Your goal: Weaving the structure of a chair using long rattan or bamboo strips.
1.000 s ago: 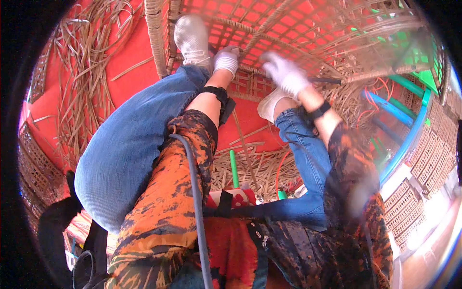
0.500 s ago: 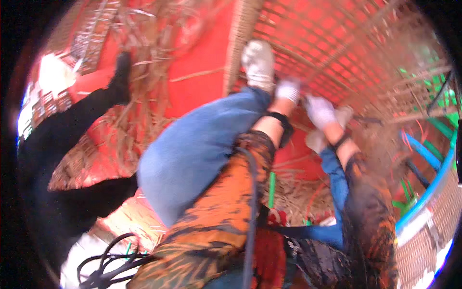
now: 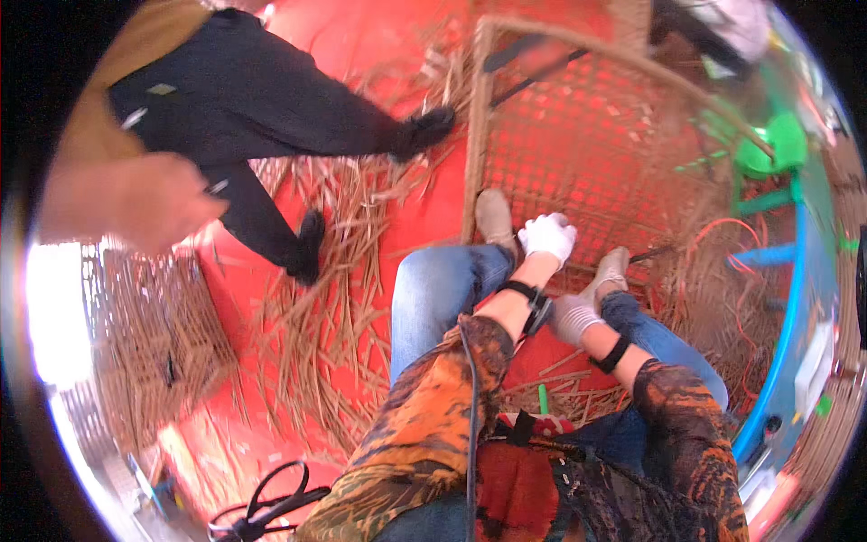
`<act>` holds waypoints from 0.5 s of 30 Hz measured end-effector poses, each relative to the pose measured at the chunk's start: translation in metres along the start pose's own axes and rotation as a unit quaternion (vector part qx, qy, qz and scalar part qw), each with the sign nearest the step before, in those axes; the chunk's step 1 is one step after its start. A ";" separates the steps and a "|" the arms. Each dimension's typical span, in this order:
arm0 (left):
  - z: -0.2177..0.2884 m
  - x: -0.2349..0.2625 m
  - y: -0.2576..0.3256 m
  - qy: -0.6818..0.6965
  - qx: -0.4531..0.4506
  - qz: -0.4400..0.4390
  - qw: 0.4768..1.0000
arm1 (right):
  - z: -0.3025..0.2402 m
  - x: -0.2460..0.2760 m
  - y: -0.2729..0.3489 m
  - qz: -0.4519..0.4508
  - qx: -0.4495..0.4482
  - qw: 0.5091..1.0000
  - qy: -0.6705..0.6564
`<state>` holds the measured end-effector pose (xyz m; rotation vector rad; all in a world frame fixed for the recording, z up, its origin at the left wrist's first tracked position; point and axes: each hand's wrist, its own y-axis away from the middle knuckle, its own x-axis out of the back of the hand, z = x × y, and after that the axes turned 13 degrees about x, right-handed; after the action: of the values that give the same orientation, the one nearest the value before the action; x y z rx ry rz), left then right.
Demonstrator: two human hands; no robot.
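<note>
My left hand [image 3: 548,238], in a white glove, is closed beside the lower edge of a large woven lattice panel [image 3: 578,154]. Whether its fingers grip the panel's edge or a strip cannot be made out. My right hand [image 3: 574,321], also gloved and slightly blurred, is curled just below, close to my left wrist; anything inside it is hidden. The panel, of brown strips with a thick rim, lies beyond my shoes. A dark thin tool or rod [image 3: 652,253] lies near its lower edge, by my right shoe.
Loose brown strips [image 3: 334,334] litter the red floor covering [image 3: 257,312]. At left stands a person in dark trousers [image 3: 262,90], one blurred hand [image 3: 135,200] near me. A woven basket [image 3: 149,352] sits lower left. At right are a green stool [image 3: 768,158] and a blue curved rim [image 3: 786,361].
The view has shifted, showing more of the panel and the other person. My hands were side by side; now the right one is lower, near my left wrist.
</note>
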<state>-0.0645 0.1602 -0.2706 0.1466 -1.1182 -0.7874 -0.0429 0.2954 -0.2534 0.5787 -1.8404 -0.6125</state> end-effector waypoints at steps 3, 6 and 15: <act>0.004 0.037 0.048 0.202 -0.196 -0.053 0.958 | -0.039 -0.008 0.028 0.046 -0.050 0.998 -0.016; -0.001 0.070 0.103 0.239 -0.276 -0.144 0.920 | -0.049 -0.020 0.046 0.071 -0.094 0.993 0.017; 0.029 0.258 0.320 0.306 -0.411 -0.177 0.840 | -0.061 -0.050 0.083 0.089 -0.120 0.988 0.026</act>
<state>0.1207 0.2375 0.0896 -0.1269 -0.0771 -1.3736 0.0225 0.3818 -0.2152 0.2648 -1.7157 -0.6801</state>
